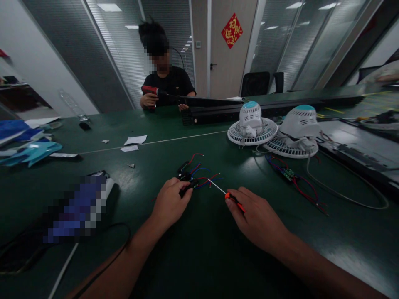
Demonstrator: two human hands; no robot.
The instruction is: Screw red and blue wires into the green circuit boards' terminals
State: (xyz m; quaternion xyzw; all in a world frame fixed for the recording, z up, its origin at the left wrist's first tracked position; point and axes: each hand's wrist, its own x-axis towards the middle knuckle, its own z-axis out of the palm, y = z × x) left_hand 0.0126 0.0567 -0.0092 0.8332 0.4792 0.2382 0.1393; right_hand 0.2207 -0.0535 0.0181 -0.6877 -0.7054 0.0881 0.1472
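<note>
In the head view my right hand [254, 214] is closed around the orange and black handle of a screwdriver [218, 187]. Its thin shaft points up and left, with the tip by some red and blue wires [207, 178]. My left hand [172, 198] has thumb and fingers pinched on a small black module [187, 189] that the wires come out of. Just beyond it lie more small black modules [183, 167] with red and blue leads. My fingers partly cover the held module.
Two white fan housings [251, 131] stand at the back right, near a green circuit board [287, 173] with wires. Scraps of paper [135, 140] and a plastic bottle [73, 106] lie to the left. Across the table a person [168, 83] holds a red power tool [150, 90] by long black bars [218, 114].
</note>
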